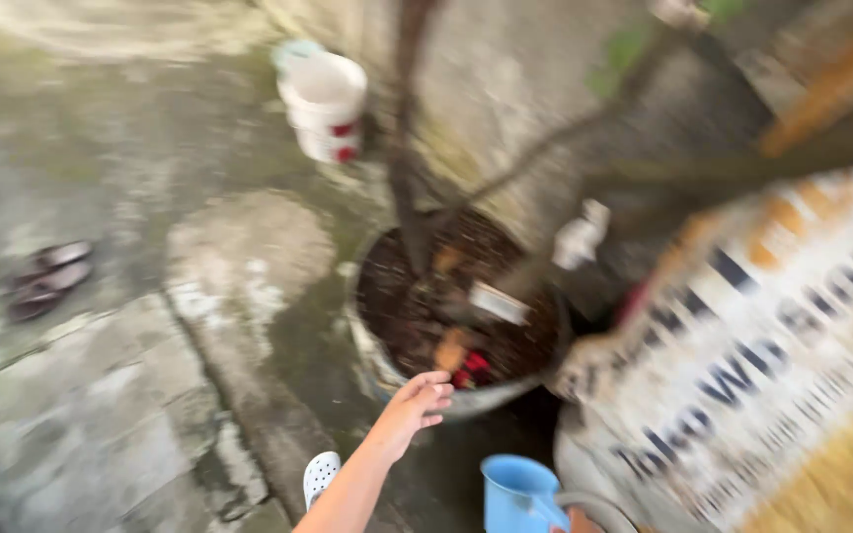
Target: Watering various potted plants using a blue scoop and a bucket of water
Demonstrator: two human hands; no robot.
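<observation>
Over the pot's (446, 395) near rim my left hand (417, 400) hangs loose and empty; my right hand (577, 520) grips the blue jug (517, 494) upright.

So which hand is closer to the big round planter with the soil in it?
Left. The left hand reaches out at the planter's near rim, fingers spread. The right hand is lower, at the frame's bottom edge, by the blue cup.
</observation>
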